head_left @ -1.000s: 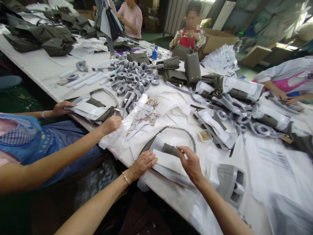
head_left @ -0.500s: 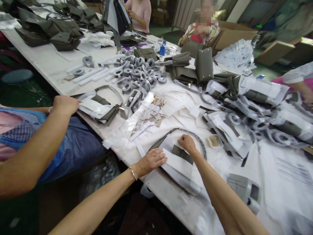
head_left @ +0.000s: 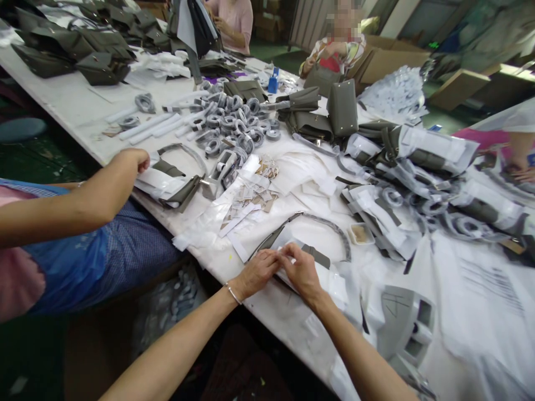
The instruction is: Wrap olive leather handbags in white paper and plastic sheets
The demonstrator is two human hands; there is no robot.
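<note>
across the grey-green bag (head_left: 318,256), my right hand (head_left: 303,270) has come from inside the loop of the strap (head_left: 345,243) to meet my left hand (head_left: 257,273), so i judge both are now busy at one spot. from my head view, the fingertips of both are together over the bag; whether they pinch anything i cannot tell. the bag lies along the near edge of the table (head_left: 273,320), strap arching away from me. right of it along that edge, the grey holder (head_left: 390,328) bears a hand-drawn mark i can't surely read; the plastic sheet (head_left: 493,284) beyond has blurred print, and my neighbour's blue apron (head_left: 87,250) illegible lettering.
</note>
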